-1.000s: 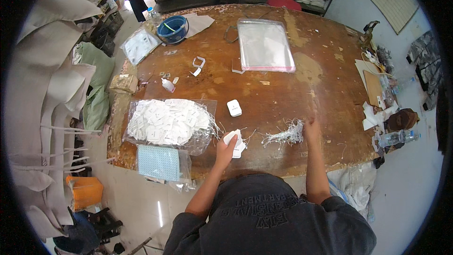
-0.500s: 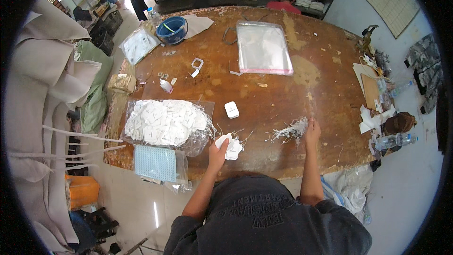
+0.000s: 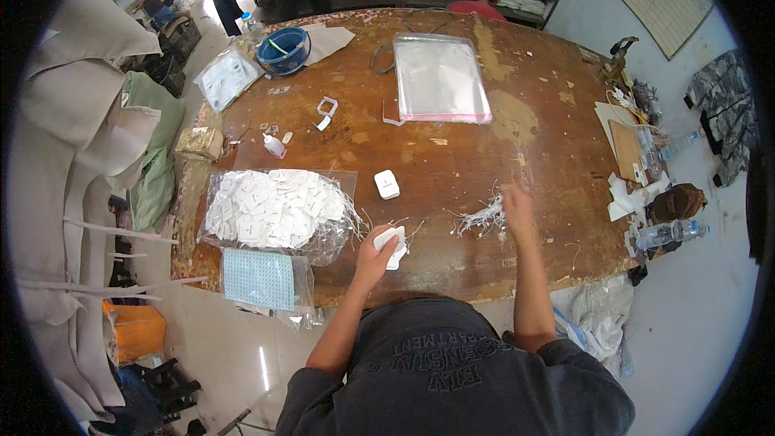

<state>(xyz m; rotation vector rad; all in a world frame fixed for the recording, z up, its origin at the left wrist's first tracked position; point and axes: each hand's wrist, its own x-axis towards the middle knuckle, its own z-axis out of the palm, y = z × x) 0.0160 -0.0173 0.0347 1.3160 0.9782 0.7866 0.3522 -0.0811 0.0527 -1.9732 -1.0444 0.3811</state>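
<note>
Head view, left to right: clear bag of blue sheets [image 3: 260,278] at the table [image 3: 452,153] edge near the person, then an open clear bag heaped with white paper tags [image 3: 270,210]. Left hand [image 3: 379,252] sits just right of that heap, fingers closed around a small stack of white tags [image 3: 393,244] with loose strings trailing off it. One single white tag [image 3: 387,184] lies apart, further up the table. Right hand [image 3: 515,200] is down on the bundle of white strings [image 3: 483,216] — fingers look pinched at its right end, but too small to tell whether they have a string. Far side: blue bowl [image 3: 283,50] and flat clear bags [image 3: 440,77]. Step in hand looks like stringing tags — picking one string off the bundle. Next move likely calls for separating a single strand cleanly, then bringing both hands together at the held stack.
</note>
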